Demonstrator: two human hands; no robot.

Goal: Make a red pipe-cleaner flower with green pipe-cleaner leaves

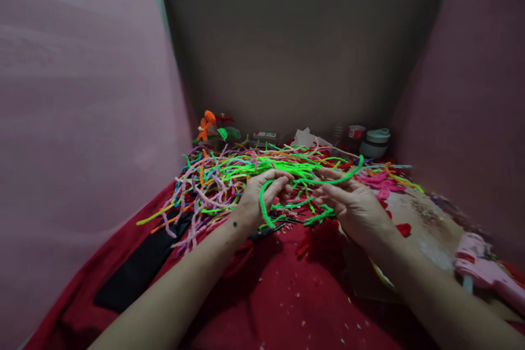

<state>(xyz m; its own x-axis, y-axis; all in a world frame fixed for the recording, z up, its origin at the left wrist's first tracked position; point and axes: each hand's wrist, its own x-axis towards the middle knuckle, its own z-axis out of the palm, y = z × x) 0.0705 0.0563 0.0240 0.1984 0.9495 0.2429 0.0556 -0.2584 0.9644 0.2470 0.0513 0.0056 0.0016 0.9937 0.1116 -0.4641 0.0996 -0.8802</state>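
A green pipe cleaner (338,181) runs between my two hands, its ends curving out past each one. My left hand (266,192) pinches it with thumb and fingers, and one end bends down over the back of that hand. On the other side, my right hand (353,205) has the stem between its thumb and fingers, with the free end rising to the upper right. Behind both hands lies a large tangled heap of many-coloured pipe cleaners (205,175), bright green ones on top. Shorter green pieces (322,215) lie below, between the hands.
Red cloth (283,295) with scraps covers the surface. A black flat item (139,268) lies left; red fuzzy pieces (322,240) lie near my right wrist. A pink glue gun (478,262) rests at right by cardboard. Behind are orange flowers (207,123) and a lidded cup (375,143). Pink walls flank both sides.
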